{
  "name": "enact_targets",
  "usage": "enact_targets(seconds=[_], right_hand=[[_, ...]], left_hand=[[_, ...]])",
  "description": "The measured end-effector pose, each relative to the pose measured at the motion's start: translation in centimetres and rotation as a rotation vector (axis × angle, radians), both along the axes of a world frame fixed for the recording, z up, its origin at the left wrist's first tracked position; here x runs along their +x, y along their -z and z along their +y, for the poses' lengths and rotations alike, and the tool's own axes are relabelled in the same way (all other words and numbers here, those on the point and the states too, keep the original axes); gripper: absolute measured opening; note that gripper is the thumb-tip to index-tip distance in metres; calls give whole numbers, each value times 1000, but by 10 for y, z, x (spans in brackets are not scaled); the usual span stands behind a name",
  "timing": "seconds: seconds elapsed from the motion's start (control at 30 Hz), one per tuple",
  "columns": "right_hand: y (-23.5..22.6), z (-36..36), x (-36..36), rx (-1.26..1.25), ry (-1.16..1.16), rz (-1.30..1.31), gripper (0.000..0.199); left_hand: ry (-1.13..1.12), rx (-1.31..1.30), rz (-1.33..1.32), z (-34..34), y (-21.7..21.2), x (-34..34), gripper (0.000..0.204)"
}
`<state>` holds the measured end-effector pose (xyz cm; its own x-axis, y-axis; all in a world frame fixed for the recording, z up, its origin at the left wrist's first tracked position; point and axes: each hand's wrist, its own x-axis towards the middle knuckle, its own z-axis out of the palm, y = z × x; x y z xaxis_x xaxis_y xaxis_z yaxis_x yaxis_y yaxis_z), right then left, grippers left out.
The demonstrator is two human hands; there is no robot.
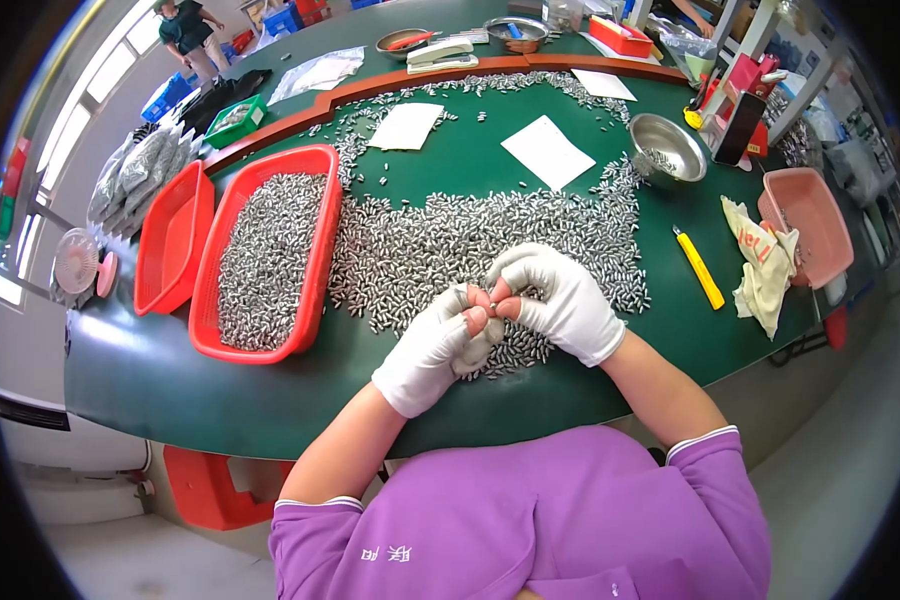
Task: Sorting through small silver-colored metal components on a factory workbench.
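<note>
Both my hands wear white gloves with bare fingertips and meet over the near edge of a wide spread of small silvery metal parts [420,240]. My left hand [433,345] and my right hand [560,300] are closed, thumbs and forefingers pinched together around one tiny part [494,306], mostly hidden by the fingertips. It looks like one of the metal parts. To the left of my hands, a red plastic basket [310,315] holds a deep heap of the same parts.
An empty red tray [175,240] stands left of the basket. White paper sheets [548,152] lie beyond the parts. On the right are a steel bowl [685,150], a yellow utility knife [700,270], a cloth [760,255] and a pink basin [820,225]. A wooden strip [370,85] borders the far side.
</note>
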<state>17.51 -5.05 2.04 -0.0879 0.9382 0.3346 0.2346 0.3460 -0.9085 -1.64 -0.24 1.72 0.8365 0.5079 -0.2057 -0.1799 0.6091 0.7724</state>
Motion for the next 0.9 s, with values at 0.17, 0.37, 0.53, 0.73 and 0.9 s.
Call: enact_targets(seconds=[0.17,0.37,0.53,0.73,0.9], right_hand=[[-4,-1,-2,122,19,-139,13],[-6,3,-1,276,141,-213,14],[-14,2,-3,421,131,-357,19],[-12,-1,-3,512,170,-475,22],[-11,-1,-4,533,187,-499,21]], left_hand=[[-15,20,26,2,4,0,28],[-37,8,6,3,3,2,24],[-70,-10,15,1,4,2,26],[-45,-69,-26,0,10,4,34],[-65,-48,-42,0,10,10,27]])
